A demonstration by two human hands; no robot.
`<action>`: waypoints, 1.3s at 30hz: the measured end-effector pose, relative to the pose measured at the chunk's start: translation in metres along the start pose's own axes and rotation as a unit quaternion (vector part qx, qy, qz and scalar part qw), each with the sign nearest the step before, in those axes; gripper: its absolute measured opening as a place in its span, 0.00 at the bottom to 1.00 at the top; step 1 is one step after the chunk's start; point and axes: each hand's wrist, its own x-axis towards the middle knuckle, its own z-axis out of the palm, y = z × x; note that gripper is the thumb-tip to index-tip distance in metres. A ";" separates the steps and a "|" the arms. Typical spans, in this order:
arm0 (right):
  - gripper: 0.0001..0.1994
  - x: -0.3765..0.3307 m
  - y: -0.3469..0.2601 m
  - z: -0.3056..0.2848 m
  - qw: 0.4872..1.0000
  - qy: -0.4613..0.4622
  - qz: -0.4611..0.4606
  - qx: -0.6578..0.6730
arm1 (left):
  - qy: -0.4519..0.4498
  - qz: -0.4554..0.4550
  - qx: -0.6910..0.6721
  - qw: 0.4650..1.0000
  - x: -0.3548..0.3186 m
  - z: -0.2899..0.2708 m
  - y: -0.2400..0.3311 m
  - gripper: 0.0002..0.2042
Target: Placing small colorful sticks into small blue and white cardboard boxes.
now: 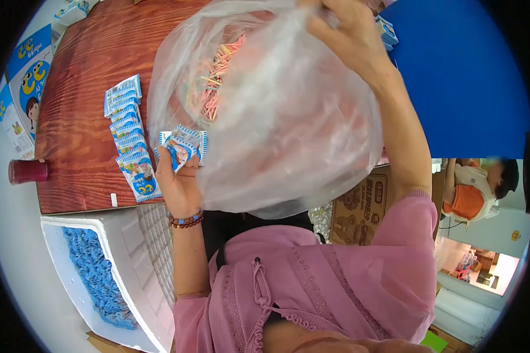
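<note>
A large, clear plastic bag (288,135) lies over the middle of the table and hangs past its near edge. Small pink and yellow sticks (218,76) show inside it. High up, my right hand (350,35) is closed on the bag's far right part, its fingertips slightly blurred. My left hand (179,182) pinches a few small blue-and-white packets (185,144) in front of the bag's left side. Just left of that hand, an overlapping row of similar packets (129,135) rests on the red-brown wooden table (82,117).
A white foam box (141,259) holding blue pieces (97,276) stands at the lower left. Printed cartons (32,82) and a dark red jar (28,172) are at the far left. A cardboard box (359,206) sits below the bag; another person (474,191) is at the right.
</note>
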 end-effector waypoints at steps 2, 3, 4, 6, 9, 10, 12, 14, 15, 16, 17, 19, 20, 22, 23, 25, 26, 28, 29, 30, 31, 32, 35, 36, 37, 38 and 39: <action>0.11 -0.019 -0.011 -0.025 0.972 -0.199 0.114 0.049 | -0.028 -0.008 -0.052 0.998 -0.005 -0.003 0.000 0.13; 0.11 -0.037 -0.012 -0.033 0.968 -0.228 0.093 0.055 | -0.016 0.005 -0.054 0.998 -0.006 -0.007 -0.002 0.13; 0.12 -0.059 -0.010 -0.040 0.962 -0.255 0.075 0.057 | -0.014 0.005 -0.055 0.998 -0.004 -0.007 -0.004 0.13; 0.14 -0.086 -0.017 -0.053 0.906 -0.406 0.096 0.074 | -0.043 -0.007 -0.052 0.998 -0.007 -0.009 -0.004 0.13; 0.18 -0.141 -0.022 -0.051 0.858 -0.492 0.140 0.050 | -0.043 -0.003 -0.032 0.999 -0.009 -0.001 -0.004 0.13; 0.18 -0.158 -0.022 -0.046 0.858 -0.490 0.143 0.051 | -0.039 0.002 -0.019 0.999 -0.010 0.001 -0.004 0.13; 0.21 -0.188 -0.022 -0.034 0.806 -0.558 0.192 0.040 | -0.057 -0.016 -0.011 0.998 -0.013 0.002 -0.002 0.13; 0.23 -0.198 -0.023 -0.038 0.798 -0.564 0.212 0.026 | -0.077 -0.032 -0.003 0.997 -0.014 0.006 0.000 0.13; 0.24 -0.192 -0.027 -0.045 0.794 -0.554 0.242 0.058 | -0.065 -0.026 0.007 0.998 -0.015 0.008 0.000 0.13; 0.25 -0.184 -0.031 -0.051 0.789 -0.544 0.271 0.090 | -0.051 -0.020 0.016 0.998 -0.017 0.009 -0.001 0.13; 0.25 -0.173 -0.036 -0.058 0.790 -0.541 0.272 0.094 | -0.052 -0.019 0.021 0.998 -0.019 0.011 -0.001 0.13; 0.26 -0.146 -0.050 -0.060 0.905 -0.386 0.178 0.032 | -0.019 0.010 0.030 0.999 -0.021 0.014 -0.004 0.13; 0.26 -0.139 -0.057 -0.048 0.905 -0.384 0.181 0.033 | -0.021 0.008 0.033 0.999 -0.021 0.016 -0.006 0.13; 0.30 -0.125 -0.074 -0.021 0.965 -0.224 0.040 0.132 | -0.012 0.002 0.029 1.000 -0.021 0.014 -0.008 0.13; 0.30 -0.128 -0.076 -0.013 0.965 -0.223 0.042 0.133 | -0.012 0.001 0.031 0.999 -0.019 0.011 -0.009 0.13; 0.34 -0.140 -0.081 0.010 0.943 -0.326 0.013 0.067 | -0.066 -0.015 0.030 0.997 -0.015 -0.002 -0.008 0.13; 0.34 -0.148 -0.083 0.013 0.943 -0.326 0.013 0.068 | -0.054 -0.008 0.020 0.998 -0.014 -0.006 -0.009 0.13; 0.32 -0.171 -0.082 0.015 0.884 -0.462 0.052 0.047 | -0.045 -0.011 0.018 0.999 -0.016 -0.004 -0.008 0.13; 0.32 -0.190 -0.081 0.020 0.883 -0.464 0.055 0.044 | -0.040 -0.015 0.016 0.999 -0.015 -0.003 -0.010 0.13; 0.30 -0.214 -0.081 0.026 0.899 -0.430 0.077 0.037 | -0.043 -0.020 0.012 0.999 -0.012 -0.001 -0.014 0.13; 0.29 -0.229 -0.081 0.030 0.913 -0.396 0.095 0.033 | -0.030 -0.015 0.009 0.999 -0.012 -0.002 -0.015 0.13; 0.29 -0.236 -0.080 0.032 0.911 -0.399 0.096 0.032 | -0.017 -0.010 0.007 1.000 -0.012 -0.003 -0.017 0.12; 0.27 -0.240 -0.080 0.038 0.924 -0.356 0.127 0.049 | -0.035 -0.015 0.004 0.999 -0.013 -0.012 -0.012 0.12; 0.27 -0.234 -0.079 0.033 0.921 -0.360 0.128 0.083 | -0.043 -0.020 0.002 0.999 -0.013 -0.014 -0.010 0.12; 0.26 -0.229 -0.078 0.029 0.915 -0.362 0.132 0.120 | -0.041 -0.023 0.007 0.999 -0.013 -0.014 -0.010 0.12; 0.26 -0.219 -0.080 0.023 0.915 -0.360 0.135 0.125 | -0.045 -0.023 0.003 0.999 -0.013 -0.014 -0.009 0.12; 0.26 -0.205 -0.086 0.016 0.925 -0.333 0.129 0.127 | -0.051 -0.025 -0.004 0.998 -0.014 -0.013 -0.008 0.13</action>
